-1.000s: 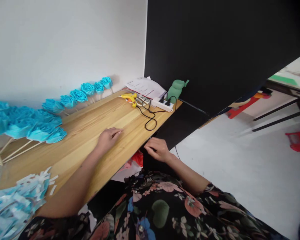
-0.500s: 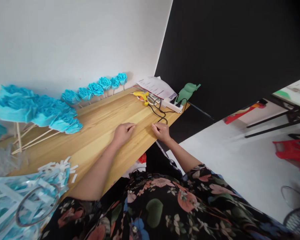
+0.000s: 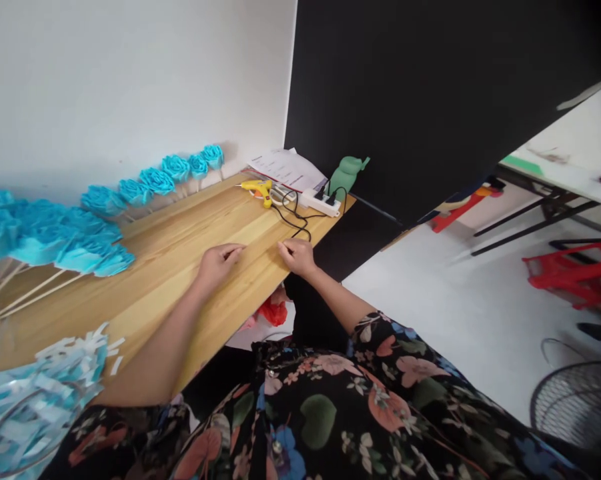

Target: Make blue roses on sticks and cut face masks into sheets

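My left hand rests on the wooden table, its fingers curled closed with nothing visible in them. Across a short gap, near the table's front edge, lies my right hand, also closed, with no object showing. Just beyond the right hand runs a black cord. A yellow glue gun lies farther back, apart from both hands. Blue paper roses on thin sticks stand in a row along the wall. More blue roses lie bunched at the left, their sticks pointing towards me.
A white power strip with plugs, printed sheets and a green bottle-like object sit at the far corner. Blue and white paper strips fill the near left. A black partition borders the table. On the right are a red stool and a fan.
My view has swung to the right, so the table and roses appear farther left and more of the fan shows. Both hands keep the same closed pose on the table.
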{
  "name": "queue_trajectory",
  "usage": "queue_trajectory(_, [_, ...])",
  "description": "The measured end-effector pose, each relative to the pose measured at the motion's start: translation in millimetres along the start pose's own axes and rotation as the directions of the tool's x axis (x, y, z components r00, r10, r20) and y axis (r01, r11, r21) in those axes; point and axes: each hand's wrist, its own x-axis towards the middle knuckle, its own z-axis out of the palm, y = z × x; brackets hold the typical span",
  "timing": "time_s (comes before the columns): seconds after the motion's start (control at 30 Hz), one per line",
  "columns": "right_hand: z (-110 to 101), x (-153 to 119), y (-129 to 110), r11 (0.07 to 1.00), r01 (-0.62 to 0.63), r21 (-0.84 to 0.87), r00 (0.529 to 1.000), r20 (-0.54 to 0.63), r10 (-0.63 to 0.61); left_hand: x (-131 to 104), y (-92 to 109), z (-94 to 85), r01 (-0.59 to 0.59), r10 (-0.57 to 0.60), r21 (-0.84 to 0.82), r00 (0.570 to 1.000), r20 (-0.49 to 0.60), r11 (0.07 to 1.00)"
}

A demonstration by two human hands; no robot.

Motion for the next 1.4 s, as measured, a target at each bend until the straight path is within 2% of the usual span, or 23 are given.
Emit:
queue_trajectory(0.3, [-1,-3,3,0.994,0.109,0.01,0.993,0.045,-0.11,-8,13,-4.1,0.145,-0.141,0.057,0.988,-0.069,0.988])
queue_trajectory(0.43, [-2,-4,5,0.989,0.148,0.023,0.983,0.11,-0.15,-12,21,-5.8,0.17,-0.16,0.12,0.983,-0.096,0.978])
queue_trajectory(0.53, [-3,-5,6,0.981,0.188,0.04,0.968,0.162,-0.192,-14,27,-7.5,0.168,-0.157,0.161,0.984,-0.081,0.972])
queue_trajectory(0.8, [-4,-5,8,0.971,0.23,0.067,0.952,0.189,-0.239,-15,29,-10.5,0.15,-0.139,0.197,0.988,-0.067,0.969])
queue_trajectory(1.13, [-4,-10,9,0.965,0.241,0.105,0.953,0.161,-0.256,-16,35,-9.2,0.134,-0.126,0.204,0.991,-0.052,0.97])
queue_trajectory(1.27, [-5,-10,9,0.965,0.213,0.151,0.945,0.219,-0.242,-16,38,-8.2,0.129,-0.126,0.217,0.992,-0.027,0.968])
queue_trajectory(1.4, [-9,-9,10,0.957,0.21,0.201,0.918,0.297,-0.264,-17,42,-7.2,0.083,-0.08,0.327,0.997,-0.024,0.941])
